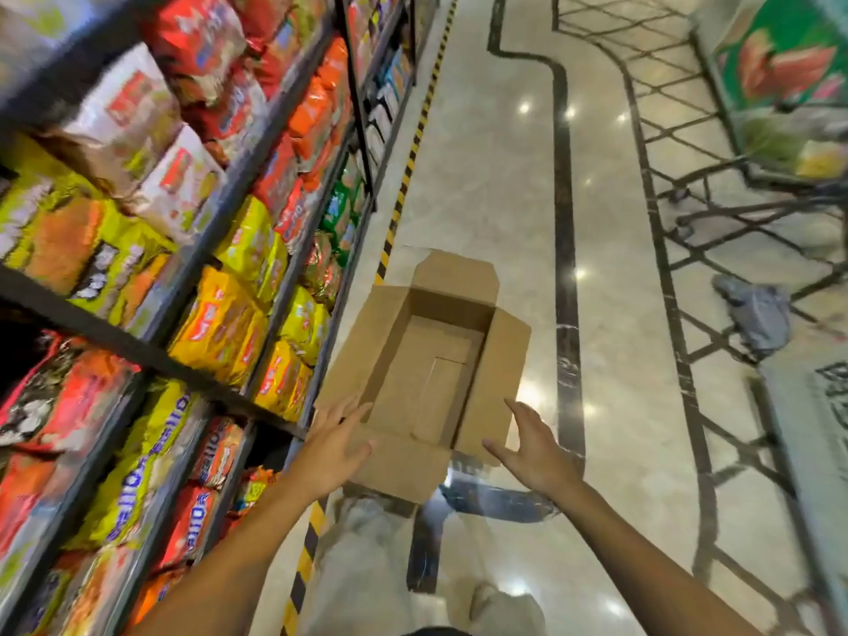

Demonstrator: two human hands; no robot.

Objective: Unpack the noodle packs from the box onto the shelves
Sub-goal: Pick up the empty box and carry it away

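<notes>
— Where's the box [424, 360]?
— On the floor [495, 185] beside the shelves' [192, 263] lower edge, flaps open, nothing visible inside.
— And the hands?
— Left hand [337, 445] lies fingers straight at the near-left flap; right hand [534, 452] hovers fingers spread by the near-right flap. Neither grip holds anything.
— The noodle packs [220, 328]?
— Filling the shelves.
</notes>
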